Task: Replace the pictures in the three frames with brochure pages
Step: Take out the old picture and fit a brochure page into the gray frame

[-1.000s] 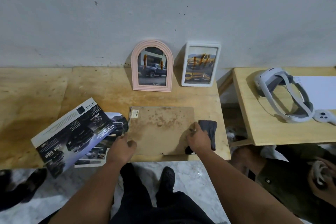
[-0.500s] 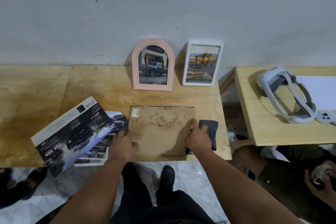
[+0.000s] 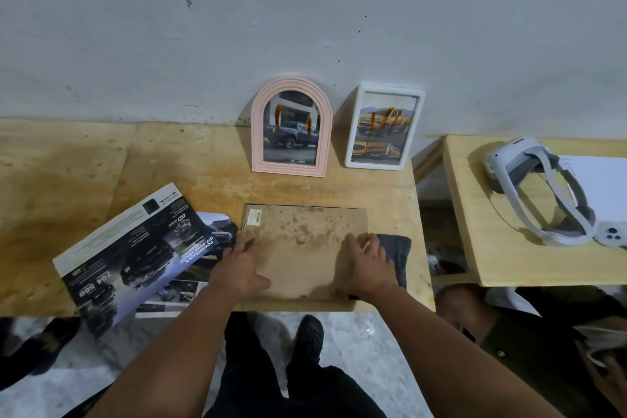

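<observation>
Both hands are lying on the third frame, which is resting face-down near the front edge of the counter. Left hand is resting on the frame's left edge with fingers spread and nearly straight, thumb extended across the brown backing; it is closing round nothing. Right hand is lying on the right edge with fingers loosely bent; whether they are catching a tab or the rim cannot be told.

Risks, as judged: the frame is sitting close to the counter's front edge, so a pull toward the body could be tipping it off onto the floor. Uneven pressure on the backing could be cracking any glazing beneath. The dark cloth is lying against the frame's right side, partly under the right hand, and could be snagging or dragging along. The brochure is overhanging the front edge at left and could be sliding off if nudged.

Contents: the pink arched frame is holding a picture of a dark truck; the white frame is holding a yellow vehicle picture. Both are leaning against the wall. What the face-down frame is holding is hidden.
</observation>
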